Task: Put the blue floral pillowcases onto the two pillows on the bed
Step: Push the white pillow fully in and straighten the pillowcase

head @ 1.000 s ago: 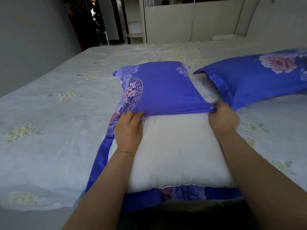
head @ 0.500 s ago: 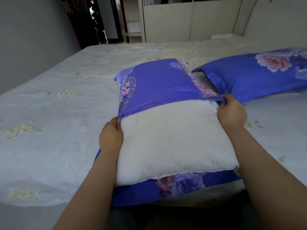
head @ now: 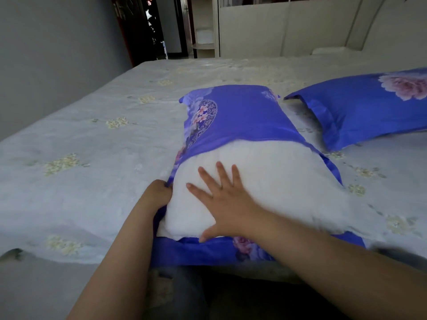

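A white pillow (head: 277,181) lies on the bed in front of me, its far half inside a blue floral pillowcase (head: 240,121). The case's lower layer shows as a blue strip under the pillow's near edge. My left hand (head: 159,192) grips the pillowcase edge at the pillow's left side. My right hand (head: 221,199) lies flat on the bare white pillow, fingers spread. A second pillow in a blue floral pillowcase (head: 369,107) lies to the right, fully covered.
The bed (head: 92,158) carries a pale sheet with small yellow flowers and reaches far to the left. A cream headboard (head: 392,26) stands at the back right. A dark doorway (head: 147,28) and a grey wall are on the left.
My right hand has let go of the pillowcase's right edge and moved left onto the white pillow, now flat and spread. My left hand still holds the left edge, slightly lower.
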The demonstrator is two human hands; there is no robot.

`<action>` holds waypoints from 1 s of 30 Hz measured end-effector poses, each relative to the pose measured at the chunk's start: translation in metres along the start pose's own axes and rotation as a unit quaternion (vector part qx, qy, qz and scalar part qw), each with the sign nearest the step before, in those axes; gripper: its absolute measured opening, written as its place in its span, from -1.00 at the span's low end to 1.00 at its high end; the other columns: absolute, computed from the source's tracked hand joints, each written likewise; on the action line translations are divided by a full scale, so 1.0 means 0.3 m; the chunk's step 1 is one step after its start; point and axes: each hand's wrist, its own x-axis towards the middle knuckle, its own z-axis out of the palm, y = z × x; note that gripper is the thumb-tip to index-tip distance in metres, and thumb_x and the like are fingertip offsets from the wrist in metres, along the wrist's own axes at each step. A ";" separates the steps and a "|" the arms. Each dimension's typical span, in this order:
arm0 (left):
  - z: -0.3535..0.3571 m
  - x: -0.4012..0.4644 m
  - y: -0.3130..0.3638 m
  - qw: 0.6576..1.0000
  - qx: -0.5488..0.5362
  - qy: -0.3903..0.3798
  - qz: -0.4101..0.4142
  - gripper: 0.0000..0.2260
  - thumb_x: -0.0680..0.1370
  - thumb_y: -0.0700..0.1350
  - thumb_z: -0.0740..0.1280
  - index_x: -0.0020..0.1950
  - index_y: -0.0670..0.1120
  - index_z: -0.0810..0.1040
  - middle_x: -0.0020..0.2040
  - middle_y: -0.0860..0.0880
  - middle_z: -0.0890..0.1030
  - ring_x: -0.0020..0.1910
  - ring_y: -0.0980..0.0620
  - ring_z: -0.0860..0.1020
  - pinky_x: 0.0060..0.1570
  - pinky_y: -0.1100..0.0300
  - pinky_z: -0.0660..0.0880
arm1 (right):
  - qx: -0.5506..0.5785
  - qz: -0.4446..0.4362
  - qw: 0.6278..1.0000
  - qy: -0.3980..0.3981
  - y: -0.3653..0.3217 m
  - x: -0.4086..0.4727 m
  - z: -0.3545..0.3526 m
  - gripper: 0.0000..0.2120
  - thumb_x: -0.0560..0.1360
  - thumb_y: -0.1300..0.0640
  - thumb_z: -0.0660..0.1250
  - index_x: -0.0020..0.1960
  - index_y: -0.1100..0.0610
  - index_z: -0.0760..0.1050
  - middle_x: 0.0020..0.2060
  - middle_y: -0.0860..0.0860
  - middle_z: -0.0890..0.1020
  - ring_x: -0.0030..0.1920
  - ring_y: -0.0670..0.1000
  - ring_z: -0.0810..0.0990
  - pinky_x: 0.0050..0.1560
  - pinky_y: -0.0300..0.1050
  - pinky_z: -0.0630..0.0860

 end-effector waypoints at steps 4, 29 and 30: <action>-0.030 -0.066 -0.049 0.994 -0.008 0.092 0.064 -0.71 0.63 -0.09 0.12 -0.13 -0.26 0.46 -0.06 -0.27 0.58 -0.14 -0.16 0.47 -0.17 0.12 0.31 | -0.017 0.052 0.998 0.031 0.015 0.069 0.031 -0.07 0.40 -0.40 0.18 0.53 -0.07 -0.24 0.53 0.11 -0.20 0.49 0.34 -0.17 0.38 0.39 -0.21; -0.062 -0.177 0.171 0.846 0.156 0.103 0.500 -0.65 0.48 -0.03 0.16 0.19 -0.06 0.56 0.45 0.02 0.34 0.49 -0.05 0.18 0.45 -0.03 0.11 | 0.029 0.205 0.963 0.173 -0.018 -0.160 0.097 -0.20 0.31 -0.37 0.33 0.24 0.28 0.50 0.12 0.18 0.61 0.24 0.19 0.52 0.41 0.28 -0.08; -0.052 -0.166 0.218 0.833 0.159 0.098 0.521 -0.69 0.49 -0.12 0.22 0.20 -0.07 0.55 0.45 0.03 0.34 0.49 -0.02 0.18 0.45 -0.03 0.12 | 0.042 0.212 0.954 0.205 -0.016 -0.156 0.112 -0.40 0.37 -0.25 0.34 0.18 0.21 0.55 -0.02 0.11 0.67 0.12 0.12 0.59 0.42 0.22 -0.03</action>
